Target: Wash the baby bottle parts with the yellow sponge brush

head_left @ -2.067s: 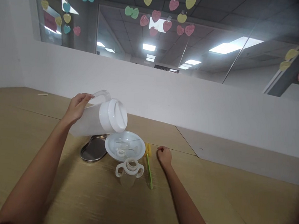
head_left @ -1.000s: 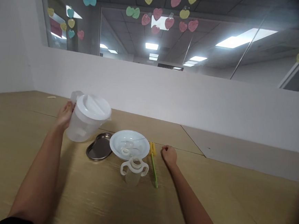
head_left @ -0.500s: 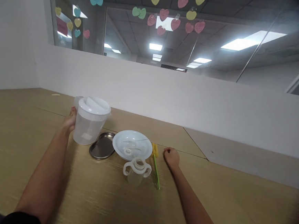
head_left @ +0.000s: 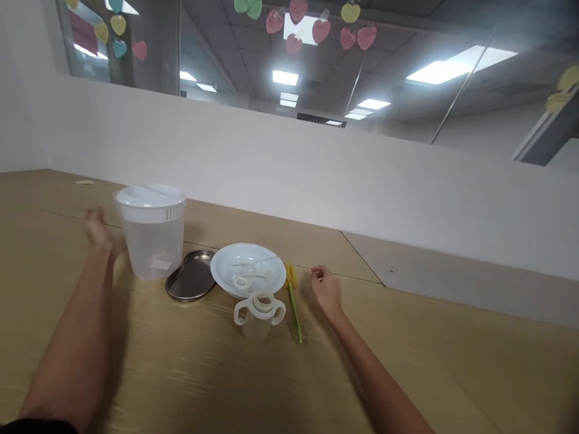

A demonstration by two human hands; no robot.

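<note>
Head view: a translucent lidded pitcher (head_left: pixel 150 233) stands upright on the counter (head_left: pixel 408 360), just beside the left hand (head_left: pixel 98 230), fingers spread and blurred. Right hand (head_left: pixel 324 290) rests loosely curled. Likely light, smooth, slippery; best gripped by its hidden handle.

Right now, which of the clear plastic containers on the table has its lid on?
The tall clear plastic pitcher beside the left hand carries a white lid. The small two-handled baby bottle stands open-topped, and the round white bowl is uncovered.

My light wooden table (head_left: pixel 255 395) carries a lidded clear plastic pitcher (head_left: pixel 150 233), a kidney-shaped steel tray (head_left: pixel 190 284), a white plastic bowl (head_left: pixel 248 271), a two-handled clear baby bottle (head_left: pixel 258 316) and a green-handled yellow brush (head_left: pixel 293 303).
</note>
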